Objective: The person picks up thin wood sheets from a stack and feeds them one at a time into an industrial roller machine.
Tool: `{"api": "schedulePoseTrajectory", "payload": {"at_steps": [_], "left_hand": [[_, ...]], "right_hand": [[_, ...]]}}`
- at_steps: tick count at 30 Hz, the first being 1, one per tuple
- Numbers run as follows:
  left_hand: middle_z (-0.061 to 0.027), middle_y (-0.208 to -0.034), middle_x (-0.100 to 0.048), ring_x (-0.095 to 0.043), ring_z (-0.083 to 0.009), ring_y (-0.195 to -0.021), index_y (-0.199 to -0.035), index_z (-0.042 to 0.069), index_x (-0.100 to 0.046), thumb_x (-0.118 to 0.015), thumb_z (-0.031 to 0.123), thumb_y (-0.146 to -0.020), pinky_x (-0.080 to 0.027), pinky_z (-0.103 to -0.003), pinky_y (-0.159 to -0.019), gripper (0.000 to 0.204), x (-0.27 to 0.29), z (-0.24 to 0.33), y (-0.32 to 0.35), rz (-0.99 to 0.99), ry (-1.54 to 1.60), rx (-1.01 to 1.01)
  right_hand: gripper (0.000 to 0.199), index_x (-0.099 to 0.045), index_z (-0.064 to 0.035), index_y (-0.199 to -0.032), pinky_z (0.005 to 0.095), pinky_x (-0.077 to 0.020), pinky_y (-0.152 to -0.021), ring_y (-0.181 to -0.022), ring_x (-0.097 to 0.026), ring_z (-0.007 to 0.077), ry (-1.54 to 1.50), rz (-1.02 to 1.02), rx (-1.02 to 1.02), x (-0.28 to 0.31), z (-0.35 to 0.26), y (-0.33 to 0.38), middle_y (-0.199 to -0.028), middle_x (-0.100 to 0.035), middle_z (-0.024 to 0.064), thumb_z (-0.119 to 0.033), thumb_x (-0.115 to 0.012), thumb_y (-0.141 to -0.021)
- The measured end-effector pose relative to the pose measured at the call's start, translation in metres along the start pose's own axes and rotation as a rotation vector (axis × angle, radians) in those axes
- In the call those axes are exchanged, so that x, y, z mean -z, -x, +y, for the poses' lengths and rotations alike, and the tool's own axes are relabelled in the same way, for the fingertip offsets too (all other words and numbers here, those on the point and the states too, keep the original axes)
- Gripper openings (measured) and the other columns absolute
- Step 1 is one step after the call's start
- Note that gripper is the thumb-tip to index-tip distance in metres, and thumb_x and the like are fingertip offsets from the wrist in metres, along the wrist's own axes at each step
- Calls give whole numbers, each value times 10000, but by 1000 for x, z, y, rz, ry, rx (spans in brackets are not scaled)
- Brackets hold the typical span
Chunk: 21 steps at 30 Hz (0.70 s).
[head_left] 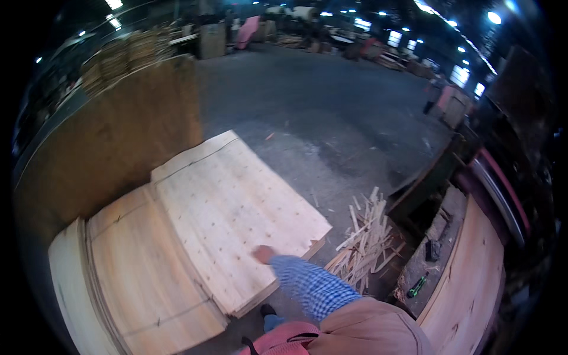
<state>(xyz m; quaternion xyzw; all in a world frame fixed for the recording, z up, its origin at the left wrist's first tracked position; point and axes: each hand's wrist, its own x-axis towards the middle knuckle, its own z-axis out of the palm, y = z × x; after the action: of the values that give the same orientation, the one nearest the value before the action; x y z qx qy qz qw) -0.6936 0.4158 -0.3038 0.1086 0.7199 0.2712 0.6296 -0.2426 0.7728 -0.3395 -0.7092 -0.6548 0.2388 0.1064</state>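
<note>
My right hand [263, 254] reaches out from a blue-and-white checked sleeve over the near right part of a stack of pale veneer sheets [236, 201]. It is blurred by motion, so I cannot make out its fingers or whether it touches the top sheet. Rows of small dark spots mark that sheet, and a thin dark strap crosses its far end. Left of it lie more strapped veneer stacks [142, 266], browner in tone. My left hand is out of view.
A tall brown board [112, 136] stands behind the stacks. Thin wood strips [367, 242] are heaped on the floor. At right, a green-handled cutter [418, 285] and a small black object [433, 250] lie on a worn ledge beside a curved veneer sheet [467, 278].
</note>
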Motion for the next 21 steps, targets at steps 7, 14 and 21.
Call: {"api": "schedulePoseTrajectory", "payload": {"at_steps": [7, 14, 21], "left_hand": [[-77, -956, -653, -613, -212, -848, -1001, 96, -630, -610, 382, -902, -512, -362, -729, 303, 47, 71, -83, -62, -56, -10], [-62, -873, -630, -572, -219, -730, -874, 78, -572, -628, 321, -884, -483, -409, -625, 249, 184, 12, -227, -145, -486, -748], [-54, -691, -602, -572, -157, -597, -824, 113, -548, -554, 272, -947, -449, -298, -507, 202, 190, 167, -401, 343, -1127, -627]], "right_hand": [[257, -589, -69, -1062, 453, -511, -727, -824, -647, 355, -498, -199, 408, 105, -278, 43, -900, -653, 195, -284, -505, -947], [304, -653, -79, -1059, 488, -516, -775, -909, -646, 380, 127, -449, -59, -120, -105, 122, -975, -661, 218, -283, -529, -870], [356, -669, -95, -1093, 489, -522, -785, -882, -661, 366, 248, -739, -104, -143, -100, 205, -958, -691, 174, -372, -542, -910]]}}
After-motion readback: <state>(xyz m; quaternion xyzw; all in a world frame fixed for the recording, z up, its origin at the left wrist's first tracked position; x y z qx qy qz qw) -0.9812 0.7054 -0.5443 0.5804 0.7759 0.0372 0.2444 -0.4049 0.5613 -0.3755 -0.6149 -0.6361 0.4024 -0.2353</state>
